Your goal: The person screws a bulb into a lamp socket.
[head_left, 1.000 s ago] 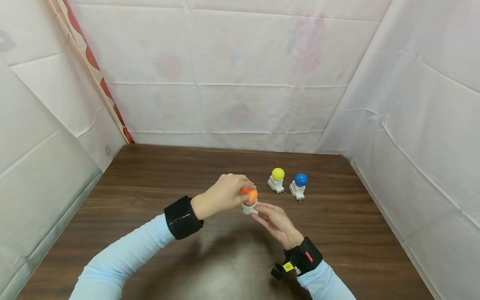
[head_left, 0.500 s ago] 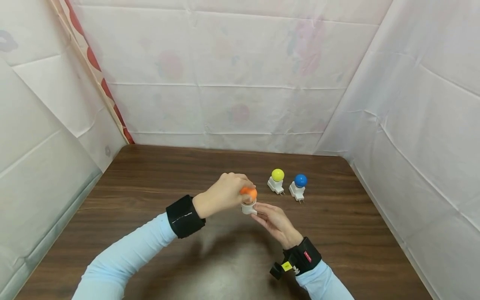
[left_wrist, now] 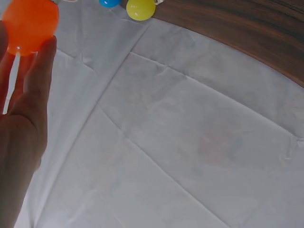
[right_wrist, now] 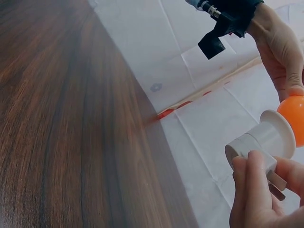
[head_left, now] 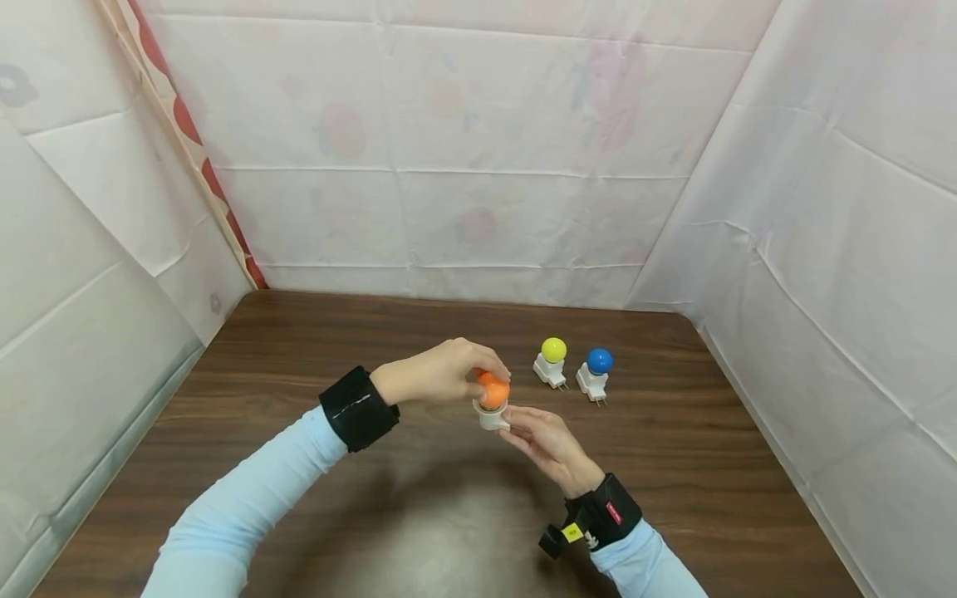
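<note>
My left hand [head_left: 447, 371] pinches a round orange light bulb [head_left: 494, 390] from above, thumb on the near side. Under the bulb is a white plug-in lamp socket [head_left: 491, 417], held above the table by my right hand [head_left: 548, 444]. In the right wrist view, fingers and thumb grip the socket's block beside its metal prongs [right_wrist: 276, 186]. There the bulb sits at the socket's mouth; how deep its base goes in is hidden. The left wrist view has the bulb [left_wrist: 31, 23] at its upper left, with fingertips against it.
Farther back on the brown wooden table [head_left: 359, 332], a yellow bulb [head_left: 554, 350] and a blue bulb [head_left: 600, 360] each stand in a white plug-in socket, right of my hands. White cloth [head_left: 463, 208] walls off the back and both sides.
My left wrist has shifted slightly left and up, and its fingers have turned on the orange bulb, baring more of it. Bulb and socket have moved a little left. My right hand stays nearly still.
</note>
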`<state>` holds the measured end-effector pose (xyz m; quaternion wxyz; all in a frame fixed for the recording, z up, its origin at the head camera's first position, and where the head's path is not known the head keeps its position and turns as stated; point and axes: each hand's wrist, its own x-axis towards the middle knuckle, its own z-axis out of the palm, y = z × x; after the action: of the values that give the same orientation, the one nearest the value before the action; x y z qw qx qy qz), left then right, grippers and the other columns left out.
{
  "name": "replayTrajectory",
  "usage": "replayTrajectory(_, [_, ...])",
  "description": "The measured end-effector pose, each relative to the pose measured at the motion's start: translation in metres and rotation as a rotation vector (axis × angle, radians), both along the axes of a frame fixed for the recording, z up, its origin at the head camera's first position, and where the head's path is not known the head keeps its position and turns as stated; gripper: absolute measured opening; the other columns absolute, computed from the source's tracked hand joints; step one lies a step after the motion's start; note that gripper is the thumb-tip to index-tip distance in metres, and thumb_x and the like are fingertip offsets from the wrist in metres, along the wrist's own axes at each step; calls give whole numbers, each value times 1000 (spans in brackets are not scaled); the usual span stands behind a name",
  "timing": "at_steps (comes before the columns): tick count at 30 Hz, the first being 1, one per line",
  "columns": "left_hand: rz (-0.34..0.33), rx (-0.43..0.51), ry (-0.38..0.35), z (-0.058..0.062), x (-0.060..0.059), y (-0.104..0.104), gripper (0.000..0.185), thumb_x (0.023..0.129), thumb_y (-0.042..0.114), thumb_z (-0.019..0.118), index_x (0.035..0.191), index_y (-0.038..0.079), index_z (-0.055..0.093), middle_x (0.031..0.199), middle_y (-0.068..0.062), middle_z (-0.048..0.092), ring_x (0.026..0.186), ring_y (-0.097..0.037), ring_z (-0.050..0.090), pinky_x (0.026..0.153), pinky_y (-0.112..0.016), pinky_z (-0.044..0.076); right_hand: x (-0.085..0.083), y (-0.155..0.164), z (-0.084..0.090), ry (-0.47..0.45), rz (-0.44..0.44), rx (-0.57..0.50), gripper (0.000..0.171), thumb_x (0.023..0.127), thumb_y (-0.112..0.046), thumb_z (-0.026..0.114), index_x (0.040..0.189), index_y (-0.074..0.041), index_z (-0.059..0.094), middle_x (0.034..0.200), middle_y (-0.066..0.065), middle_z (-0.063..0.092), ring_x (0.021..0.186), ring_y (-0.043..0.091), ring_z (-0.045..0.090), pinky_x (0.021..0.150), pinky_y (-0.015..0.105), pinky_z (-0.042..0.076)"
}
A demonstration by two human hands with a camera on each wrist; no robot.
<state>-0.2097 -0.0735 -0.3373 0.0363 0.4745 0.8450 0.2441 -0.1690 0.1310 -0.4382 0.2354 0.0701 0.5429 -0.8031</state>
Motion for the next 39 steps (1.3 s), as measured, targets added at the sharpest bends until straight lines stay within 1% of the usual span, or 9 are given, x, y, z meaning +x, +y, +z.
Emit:
replayTrajectory(5, [-50,4,-25,0,-4,-2,30,80,0,64,108,11,67,108,3,65,100,-9,59,86,-23,49,0,1,0,-3,-3,21,48,87,-9,62,129,8,44,111,12,59,93,16,61,88,27,51])
replayTrajectory(10, [-31,24,-7,-3,-5,0,29,80,2,66,108,10,68,107,2,66,99,-10,60,84,-23,50,1,2,0,-8,1,20,48,88,-10,60,130,8,43,113,13,57,93,16,61,89,27,50])
replayTrajectory(13, [-15,28,36,-6,-3,2,27,81,4,66,107,9,68,106,1,66,96,-10,61,81,-24,51,1,2,-2,-11,-3,8,48,89,-9,59,131,8,42,111,12,58,92,15,61,87,26,51])
replayTrajectory(15, [-8,23,89,-8,-2,3,26,80,5,66,106,9,69,106,1,67,94,-9,62,78,-22,51,0,1,-3,-10,-4,-10,48,89,-7,58,132,9,41,108,9,60,90,13,61,86,24,51])
replayTrajectory(18, [3,17,153,-7,1,5,25,80,6,67,104,9,69,105,1,67,92,-9,63,76,-22,51,-1,1,-4,2,-5,-26,48,90,-5,56,132,10,39,105,6,61,91,12,62,84,22,51])
replayTrajectory(21, [37,18,207,-6,3,6,23,80,11,69,103,9,70,104,0,67,91,-10,63,74,-23,51,-3,1,-3,8,-12,-37,47,90,-5,55,132,10,39,105,5,63,93,11,62,84,21,51])
replayTrajectory(26, [90,36,223,-7,3,6,22,81,15,70,102,9,70,103,-1,68,88,-11,64,72,-24,52,-4,2,-2,-4,-22,-61,47,91,-5,54,133,10,38,103,6,63,93,11,62,85,21,51])
replayTrajectory(32, [68,32,234,-4,2,8,23,80,14,70,103,8,70,104,-2,67,93,-12,64,75,-26,53,-5,3,-1,-3,-25,-51,48,91,-5,54,133,10,38,103,6,62,91,10,62,84,21,51])
replayTrajectory(39, [68,10,228,-1,3,10,23,80,14,70,103,9,70,105,-2,67,94,-13,64,76,-26,53,-7,4,1,7,-21,-44,48,91,-4,54,134,10,36,103,5,62,90,11,63,83,22,52])
